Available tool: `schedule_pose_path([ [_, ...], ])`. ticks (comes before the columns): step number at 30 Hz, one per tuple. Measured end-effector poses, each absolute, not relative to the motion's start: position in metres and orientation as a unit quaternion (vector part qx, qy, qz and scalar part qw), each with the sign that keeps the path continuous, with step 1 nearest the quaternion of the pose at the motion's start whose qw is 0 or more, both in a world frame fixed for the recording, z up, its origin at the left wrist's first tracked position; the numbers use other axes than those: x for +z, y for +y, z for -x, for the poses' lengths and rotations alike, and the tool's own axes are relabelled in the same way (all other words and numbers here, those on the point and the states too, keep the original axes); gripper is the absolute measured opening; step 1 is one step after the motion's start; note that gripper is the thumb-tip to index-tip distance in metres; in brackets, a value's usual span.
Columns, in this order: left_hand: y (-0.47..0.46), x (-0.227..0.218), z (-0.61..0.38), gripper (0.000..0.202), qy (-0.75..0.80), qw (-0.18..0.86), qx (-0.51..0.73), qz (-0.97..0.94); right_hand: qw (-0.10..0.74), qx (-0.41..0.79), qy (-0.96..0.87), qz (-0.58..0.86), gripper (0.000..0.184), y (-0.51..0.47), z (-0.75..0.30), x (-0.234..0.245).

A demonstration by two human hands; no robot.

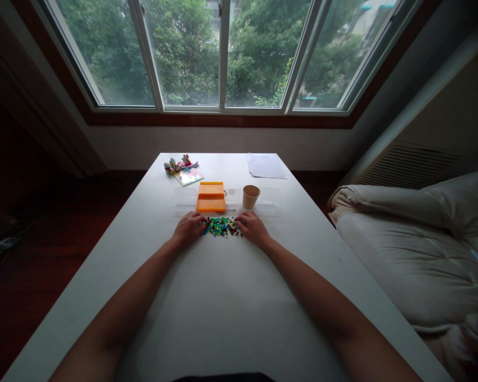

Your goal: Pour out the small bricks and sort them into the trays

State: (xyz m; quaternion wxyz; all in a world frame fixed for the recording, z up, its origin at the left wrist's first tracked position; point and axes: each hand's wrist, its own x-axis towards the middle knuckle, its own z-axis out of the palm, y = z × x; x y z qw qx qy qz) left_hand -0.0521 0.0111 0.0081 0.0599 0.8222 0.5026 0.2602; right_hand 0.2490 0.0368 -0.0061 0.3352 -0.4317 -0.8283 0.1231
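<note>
View from the head, over a white bench [223, 318] set before a window [191, 53]. A loose pile of small coloured bricks [222, 226] is seen at mid-bench, flanked by the two hands. The left hand [189, 227] is laid palm down at the left edge of the pile, and the right hand [253, 227] at its right edge, with the fingertips touching or just beside the outer pieces. Each grip is released, with the fingers loosely curved and nothing seen to be grasped. Just beyond the pile an orange box [211, 197] is placed, with a paper cup [250, 196] to its right. At the far left small toy figures [178, 165] and a booklet [189, 176] are set, and at the far right a sheet of paper [265, 166]. A pale quilt [422, 239] lies to the right of the bench. The work is judged to be at an early stage: the bricks lie mixed and heaped, none is seen separated or joined near the hands, and the whole pile remains to be handled.
</note>
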Motion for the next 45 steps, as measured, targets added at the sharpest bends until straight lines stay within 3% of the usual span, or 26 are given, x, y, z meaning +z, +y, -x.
schedule_pose_path([
  [45,0.0071,0.0126,0.0508,0.017,0.528,0.085,0.323,-0.781,0.338,0.129,-0.827,0.43,0.015,0.0362,-0.249,-0.0044],
])
